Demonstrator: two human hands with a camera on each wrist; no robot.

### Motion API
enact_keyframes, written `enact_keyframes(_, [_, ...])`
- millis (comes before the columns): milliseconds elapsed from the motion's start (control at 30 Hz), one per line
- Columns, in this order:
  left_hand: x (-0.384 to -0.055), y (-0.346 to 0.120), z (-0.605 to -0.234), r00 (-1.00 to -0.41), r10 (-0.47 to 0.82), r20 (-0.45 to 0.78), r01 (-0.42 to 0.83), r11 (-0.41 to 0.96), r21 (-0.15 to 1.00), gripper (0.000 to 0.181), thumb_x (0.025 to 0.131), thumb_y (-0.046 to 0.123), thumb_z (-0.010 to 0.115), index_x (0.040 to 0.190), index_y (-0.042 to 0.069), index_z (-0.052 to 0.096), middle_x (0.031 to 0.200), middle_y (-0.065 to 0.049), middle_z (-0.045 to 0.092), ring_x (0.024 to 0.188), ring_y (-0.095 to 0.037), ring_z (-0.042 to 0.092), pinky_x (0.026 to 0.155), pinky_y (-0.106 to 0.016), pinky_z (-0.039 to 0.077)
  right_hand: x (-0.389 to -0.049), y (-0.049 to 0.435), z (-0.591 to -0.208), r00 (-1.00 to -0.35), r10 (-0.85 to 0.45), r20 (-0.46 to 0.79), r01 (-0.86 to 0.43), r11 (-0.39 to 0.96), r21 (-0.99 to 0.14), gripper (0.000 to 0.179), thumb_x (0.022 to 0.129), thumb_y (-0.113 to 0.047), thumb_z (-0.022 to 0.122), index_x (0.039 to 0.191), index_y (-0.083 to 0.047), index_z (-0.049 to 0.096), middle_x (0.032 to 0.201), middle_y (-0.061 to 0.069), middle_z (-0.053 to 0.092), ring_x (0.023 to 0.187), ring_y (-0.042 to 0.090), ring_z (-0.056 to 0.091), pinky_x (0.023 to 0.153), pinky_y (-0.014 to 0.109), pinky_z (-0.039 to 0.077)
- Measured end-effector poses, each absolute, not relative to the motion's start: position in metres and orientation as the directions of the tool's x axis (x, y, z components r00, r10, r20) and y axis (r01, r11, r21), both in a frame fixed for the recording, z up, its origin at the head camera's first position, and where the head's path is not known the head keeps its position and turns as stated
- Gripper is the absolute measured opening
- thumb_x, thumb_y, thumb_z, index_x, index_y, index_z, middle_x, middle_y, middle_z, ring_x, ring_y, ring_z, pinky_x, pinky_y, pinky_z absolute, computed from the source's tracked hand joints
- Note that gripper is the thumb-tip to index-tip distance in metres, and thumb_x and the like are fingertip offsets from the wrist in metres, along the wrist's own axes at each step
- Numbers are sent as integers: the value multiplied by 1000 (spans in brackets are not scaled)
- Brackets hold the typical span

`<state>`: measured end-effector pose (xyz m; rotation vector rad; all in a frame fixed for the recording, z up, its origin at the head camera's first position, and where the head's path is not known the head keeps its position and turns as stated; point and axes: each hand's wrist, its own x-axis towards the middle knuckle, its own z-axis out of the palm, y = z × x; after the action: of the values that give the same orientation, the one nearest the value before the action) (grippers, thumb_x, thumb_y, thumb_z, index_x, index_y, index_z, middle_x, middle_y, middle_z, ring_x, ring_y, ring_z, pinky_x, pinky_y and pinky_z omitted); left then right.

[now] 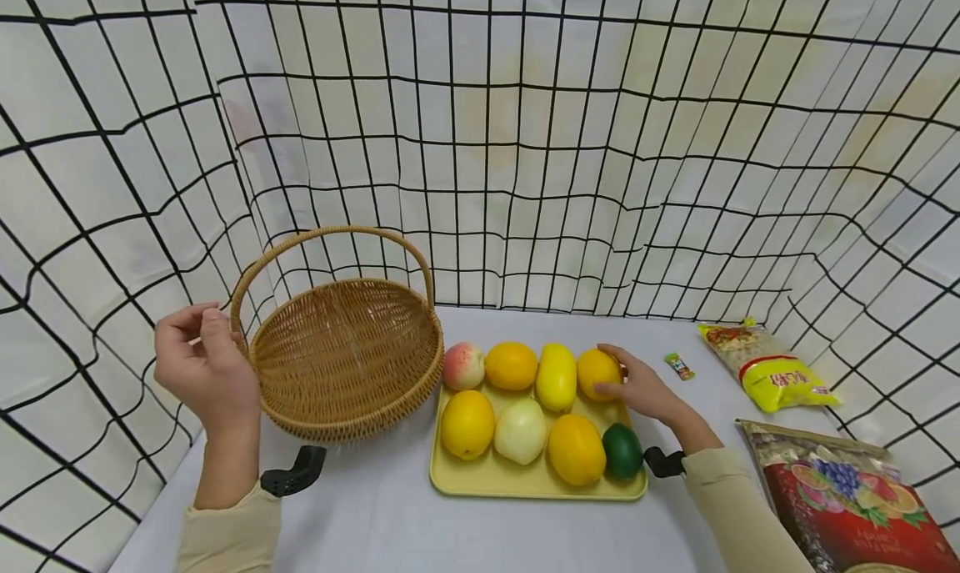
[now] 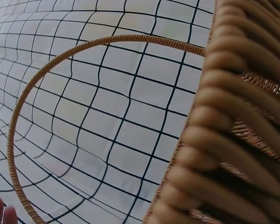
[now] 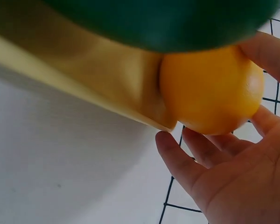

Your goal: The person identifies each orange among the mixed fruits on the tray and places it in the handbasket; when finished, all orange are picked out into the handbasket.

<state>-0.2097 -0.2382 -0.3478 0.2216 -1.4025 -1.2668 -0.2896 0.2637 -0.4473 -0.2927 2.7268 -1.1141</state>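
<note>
My right hand [image 1: 648, 387] holds an orange [image 1: 598, 374] at the back right corner of a yellow tray [image 1: 517, 488], thumb and fingers round its sides. In the right wrist view the orange [image 3: 210, 91] sits by the tray's corner, under a blurred dark green fruit [image 3: 168, 21]. Beside the wicker basket [image 1: 348, 352], my left hand [image 1: 206, 369] is raised with loosely curled fingers and nothing in them. Its fingertips [image 2: 8, 215] show at the left wrist view's lower edge, apart from the basket handle [image 2: 107, 41].
The tray also bears a peach [image 1: 463, 365], a yellow mango-like fruit [image 1: 557, 378], a pale green fruit [image 1: 521, 431], a dark green fruit [image 1: 622, 452] and several orange-yellow fruits. To the right lie a small candy packet [image 1: 679, 366], a yellow bag [image 1: 776, 373] and a red bag [image 1: 847, 498]. Netting surrounds the table.
</note>
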Motion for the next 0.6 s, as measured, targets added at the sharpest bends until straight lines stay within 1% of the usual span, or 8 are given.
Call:
enact_keyframes(67, [-215, -245, -357, -337, -774, 537, 494, 340, 800, 17, 96, 13, 50, 101, 6, 65, 88, 13, 54, 80, -4, 52, 72, -21, 37, -288, 263, -451, -968, -235, -86, -104, 692, -715, 83, 86, -39, 73, 152, -13, 30, 148, 19, 40, 123, 42, 45, 96, 54, 40])
enact_keyframes(133, [-219, -249, -364, -393, -796, 460, 476, 252, 842, 15, 98, 17, 49, 103, 14, 63, 96, 10, 57, 90, -6, 54, 80, -22, 38, -287, 264, -455, -971, -224, -80, -97, 682, -725, 85, 85, -37, 75, 152, -13, 28, 146, 19, 41, 121, 40, 47, 95, 53, 41])
enact_keyframes(233, [-223, -253, -374, -487, -808, 331, 441, 99, 892, 15, 101, 24, 49, 101, 17, 63, 104, 5, 61, 102, -9, 56, 90, -25, 38, -285, 265, -460, -976, -204, -76, -80, 661, -746, 88, 83, -36, 77, 152, -14, 27, 145, 18, 41, 120, 38, 47, 94, 51, 42])
enact_keyframes(300, [-224, -255, -380, -543, -797, 266, 403, 31, 915, 19, 103, 29, 48, 100, 18, 63, 104, 5, 63, 104, -10, 55, 95, -25, 35, -283, 265, -462, -978, -196, -70, -74, 642, -763, 89, 83, -35, 78, 151, -14, 26, 145, 18, 41, 119, 38, 48, 94, 50, 42])
enact_keyframes(400, [-224, -258, -387, -618, -755, 220, 329, 7, 944, 30, 104, 38, 43, 104, 17, 64, 98, 7, 64, 112, -13, 53, 103, -26, 28, -282, 265, -464, -982, -181, -59, -69, 624, -778, 91, 81, -35, 79, 151, -13, 25, 146, 17, 38, 119, 37, 47, 94, 50, 42])
enact_keyframes(467, [-223, -261, -390, -668, -723, 179, 254, 6, 967, 40, 104, 46, 38, 105, 17, 66, 96, 8, 64, 117, -14, 50, 107, -27, 24, -280, 265, -464, -984, -173, -51, -69, 621, -781, 92, 81, -35, 80, 150, -11, 25, 147, 18, 35, 120, 38, 46, 95, 51, 41])
enact_keyframes(533, [-223, -264, -394, -706, -695, 131, 178, 5, 984, 48, 103, 52, 34, 106, 17, 67, 100, 10, 64, 124, -12, 46, 111, -29, 19, -279, 264, -463, -986, -162, -50, -63, 626, -777, 92, 81, -36, 80, 150, -11, 24, 148, 20, 33, 122, 39, 45, 97, 52, 40])
enact_keyframes(600, [-223, -267, -398, -727, -681, 91, 127, -3, 992, 53, 102, 55, 33, 102, 16, 68, 105, 9, 64, 129, -12, 42, 113, -30, 17, -277, 264, -463, -987, -150, -50, -58, 636, -770, 93, 80, -36, 80, 150, -11, 23, 149, 22, 31, 123, 40, 43, 98, 54, 39])
